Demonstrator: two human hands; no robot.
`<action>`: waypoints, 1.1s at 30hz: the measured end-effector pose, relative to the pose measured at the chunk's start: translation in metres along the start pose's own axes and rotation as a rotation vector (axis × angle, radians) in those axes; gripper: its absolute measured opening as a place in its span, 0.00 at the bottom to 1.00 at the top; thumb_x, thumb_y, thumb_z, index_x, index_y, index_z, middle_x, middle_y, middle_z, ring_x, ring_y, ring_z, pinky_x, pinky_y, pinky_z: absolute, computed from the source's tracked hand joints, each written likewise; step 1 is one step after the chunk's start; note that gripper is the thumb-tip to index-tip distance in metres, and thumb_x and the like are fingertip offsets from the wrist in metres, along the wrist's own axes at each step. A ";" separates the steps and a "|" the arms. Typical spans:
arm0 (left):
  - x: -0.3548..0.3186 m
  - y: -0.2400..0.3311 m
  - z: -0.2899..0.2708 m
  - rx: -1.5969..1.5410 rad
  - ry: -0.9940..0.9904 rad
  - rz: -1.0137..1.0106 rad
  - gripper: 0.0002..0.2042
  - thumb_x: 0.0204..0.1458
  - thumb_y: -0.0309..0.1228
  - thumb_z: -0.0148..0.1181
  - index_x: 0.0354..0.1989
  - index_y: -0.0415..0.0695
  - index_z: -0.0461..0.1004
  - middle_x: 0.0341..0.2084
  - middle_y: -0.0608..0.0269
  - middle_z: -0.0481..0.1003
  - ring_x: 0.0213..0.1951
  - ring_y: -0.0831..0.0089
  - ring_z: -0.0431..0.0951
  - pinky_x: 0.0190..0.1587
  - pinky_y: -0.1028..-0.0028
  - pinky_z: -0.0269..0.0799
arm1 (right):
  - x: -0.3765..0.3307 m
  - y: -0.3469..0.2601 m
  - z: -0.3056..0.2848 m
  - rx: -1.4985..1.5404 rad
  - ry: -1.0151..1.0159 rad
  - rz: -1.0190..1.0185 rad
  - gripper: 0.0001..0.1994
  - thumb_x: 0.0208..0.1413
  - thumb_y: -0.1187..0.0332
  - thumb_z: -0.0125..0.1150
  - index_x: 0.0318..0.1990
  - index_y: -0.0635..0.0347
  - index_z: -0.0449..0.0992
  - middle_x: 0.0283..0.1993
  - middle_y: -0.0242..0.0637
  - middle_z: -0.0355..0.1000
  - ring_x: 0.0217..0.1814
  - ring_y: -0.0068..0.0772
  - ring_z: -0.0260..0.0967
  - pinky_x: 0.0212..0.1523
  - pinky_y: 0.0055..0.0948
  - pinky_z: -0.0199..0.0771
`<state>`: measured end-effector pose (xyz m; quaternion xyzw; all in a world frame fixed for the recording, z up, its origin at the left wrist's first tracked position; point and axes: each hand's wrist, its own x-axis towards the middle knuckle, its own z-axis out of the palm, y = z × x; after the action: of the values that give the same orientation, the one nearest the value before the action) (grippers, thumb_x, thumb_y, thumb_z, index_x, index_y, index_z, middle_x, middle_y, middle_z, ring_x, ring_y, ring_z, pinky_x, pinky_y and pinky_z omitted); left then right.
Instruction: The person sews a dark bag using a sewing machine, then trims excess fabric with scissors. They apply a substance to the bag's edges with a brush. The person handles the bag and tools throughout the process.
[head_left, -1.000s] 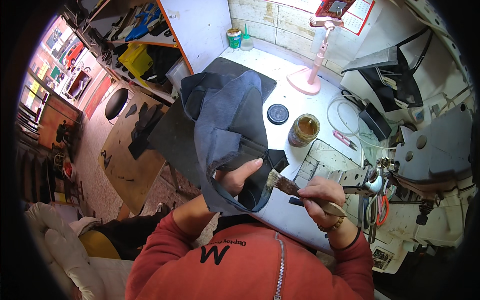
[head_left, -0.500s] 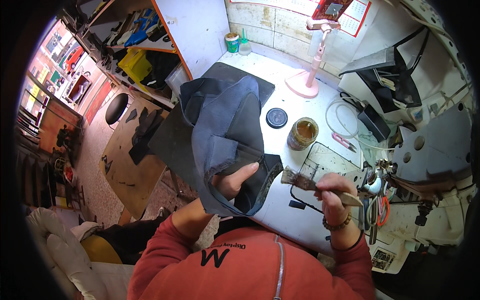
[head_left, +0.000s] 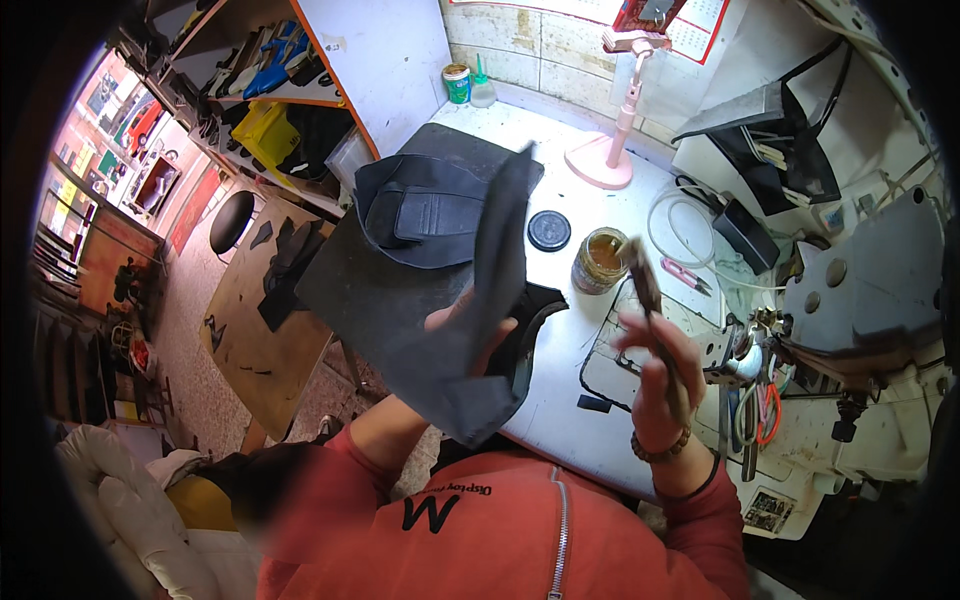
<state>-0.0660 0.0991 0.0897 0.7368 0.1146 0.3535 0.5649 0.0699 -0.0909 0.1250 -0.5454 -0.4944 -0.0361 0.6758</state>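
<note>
My left hand point(head_left: 446, 314) is closed on a dark blue-black leather bag piece point(head_left: 430, 375), partly hidden behind its folds. A tall flap of it stands up, smeared by motion. The far part, with a pocket panel, lies over a black board point(head_left: 345, 285). My right hand point(head_left: 660, 385) grips a glue brush point(head_left: 648, 285) by its handle, bristles up, just right of an open glass jar point(head_left: 598, 270) of amber-brown glue. The jar's round black lid point(head_left: 549, 231) lies on the white table to its left.
A pink stand point(head_left: 605, 165) rises at the back. Pink-handled snips point(head_left: 688, 280), a clear coiled tube and a black adapter point(head_left: 745, 243) lie on the right. A grey sewing machine point(head_left: 865, 290) takes up the right side. A brown board point(head_left: 265, 350) with black scraps sits at left.
My right hand has tipped the brush upright, lifting its bristles from the leather's edge to beside the jar. My left hand has turned the leather piece, so its pocket panel shows.
</note>
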 end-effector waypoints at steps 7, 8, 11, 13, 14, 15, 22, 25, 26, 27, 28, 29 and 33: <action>0.010 -0.012 0.010 0.221 -0.109 0.234 0.26 0.46 0.26 0.67 0.56 0.41 0.66 0.35 0.61 0.77 0.33 0.74 0.78 0.36 0.76 0.74 | 0.075 0.026 0.025 0.312 -0.481 0.222 0.37 0.44 0.72 0.74 0.60 0.58 0.57 0.51 0.35 0.65 0.59 0.27 0.60 0.61 0.26 0.56; 0.012 -0.012 0.011 0.198 -0.139 0.220 0.26 0.46 0.26 0.67 0.55 0.41 0.66 0.34 0.61 0.76 0.33 0.74 0.78 0.36 0.76 0.74 | 0.080 0.026 0.031 0.518 -0.444 0.315 0.33 0.44 0.73 0.74 0.57 0.58 0.61 0.49 0.33 0.66 0.55 0.25 0.62 0.57 0.25 0.60; 0.008 -0.007 0.007 0.152 -0.118 -0.032 0.26 0.46 0.29 0.67 0.55 0.40 0.65 0.34 0.62 0.75 0.35 0.75 0.76 0.37 0.76 0.72 | 0.097 0.025 0.034 0.513 -0.642 0.276 0.27 0.45 0.76 0.72 0.52 0.60 0.66 0.46 0.31 0.67 0.51 0.23 0.64 0.53 0.25 0.63; 0.001 0.001 0.005 0.071 -0.146 -0.136 0.26 0.46 0.33 0.66 0.54 0.40 0.65 0.36 0.65 0.73 0.37 0.77 0.74 0.38 0.77 0.70 | 0.101 0.022 0.037 0.419 -0.674 0.209 0.17 0.49 0.74 0.67 0.46 0.60 0.68 0.37 0.29 0.66 0.40 0.20 0.62 0.42 0.23 0.66; -0.004 0.005 0.005 0.028 -0.155 -0.204 0.26 0.46 0.35 0.66 0.54 0.40 0.65 0.37 0.67 0.71 0.38 0.78 0.72 0.39 0.78 0.69 | 0.103 0.021 0.037 0.405 -0.732 0.216 0.16 0.50 0.74 0.66 0.45 0.60 0.68 0.36 0.30 0.66 0.39 0.20 0.62 0.41 0.24 0.66; -0.007 0.008 0.004 -0.032 -0.178 -0.287 0.26 0.47 0.35 0.65 0.54 0.41 0.65 0.39 0.67 0.70 0.41 0.78 0.70 0.42 0.78 0.67 | 0.105 0.021 0.038 0.388 -0.782 0.232 0.15 0.50 0.74 0.65 0.45 0.61 0.68 0.35 0.30 0.66 0.38 0.20 0.61 0.40 0.24 0.66; -0.003 -0.006 0.011 0.180 -0.378 0.201 0.25 0.54 0.39 0.59 0.58 0.42 0.63 0.47 0.66 0.68 0.51 0.74 0.68 0.55 0.75 0.60 | 0.113 0.013 0.044 0.189 -0.860 0.074 0.14 0.49 0.71 0.67 0.41 0.62 0.70 0.30 0.36 0.67 0.30 0.31 0.64 0.33 0.27 0.66; -0.014 -0.010 0.018 0.130 -0.232 0.206 0.24 0.57 0.39 0.57 0.58 0.41 0.62 0.46 0.66 0.70 0.49 0.74 0.70 0.56 0.74 0.60 | 0.115 0.010 0.042 0.156 -0.836 0.109 0.14 0.50 0.71 0.67 0.42 0.62 0.70 0.30 0.36 0.67 0.29 0.31 0.64 0.33 0.27 0.66; -0.018 -0.010 0.019 -0.141 -0.219 0.056 0.21 0.57 0.39 0.58 0.55 0.40 0.66 0.44 0.66 0.71 0.46 0.76 0.72 0.53 0.73 0.63 | 0.115 0.010 0.042 0.155 -0.847 0.085 0.15 0.49 0.72 0.66 0.43 0.61 0.69 0.30 0.37 0.67 0.30 0.35 0.65 0.34 0.28 0.67; -0.022 -0.010 0.018 -0.204 -0.155 -0.045 0.20 0.57 0.38 0.58 0.53 0.40 0.67 0.44 0.66 0.72 0.46 0.76 0.72 0.52 0.73 0.64 | 0.115 0.010 0.043 0.147 -0.847 0.076 0.16 0.48 0.73 0.66 0.44 0.61 0.68 0.31 0.39 0.68 0.31 0.38 0.66 0.35 0.29 0.68; -0.026 -0.009 0.017 -0.257 -0.134 -0.107 0.18 0.58 0.38 0.57 0.52 0.40 0.68 0.43 0.65 0.72 0.46 0.76 0.72 0.51 0.73 0.65 | 0.114 0.011 0.044 0.142 -0.841 0.062 0.17 0.48 0.74 0.65 0.44 0.60 0.67 0.31 0.41 0.68 0.31 0.42 0.67 0.36 0.30 0.69; -0.031 -0.008 0.016 -0.309 -0.111 -0.170 0.17 0.58 0.37 0.57 0.50 0.40 0.69 0.43 0.65 0.72 0.46 0.76 0.72 0.50 0.72 0.66 | 0.113 0.012 0.046 0.116 -0.783 0.035 0.17 0.48 0.73 0.66 0.45 0.59 0.68 0.32 0.40 0.68 0.32 0.41 0.67 0.36 0.30 0.69; -0.034 -0.007 0.017 0.216 0.164 -0.182 0.18 0.61 0.41 0.51 0.48 0.38 0.71 0.44 0.52 0.74 0.47 0.60 0.72 0.51 0.65 0.65 | 0.099 0.013 0.042 0.085 -0.368 0.092 0.19 0.52 0.68 0.66 0.49 0.59 0.69 0.37 0.40 0.71 0.35 0.28 0.68 0.36 0.29 0.70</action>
<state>-0.0776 0.0692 0.0678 0.7484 0.2641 0.3454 0.5008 0.1015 -0.0043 0.1821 -0.5358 -0.5853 0.1160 0.5974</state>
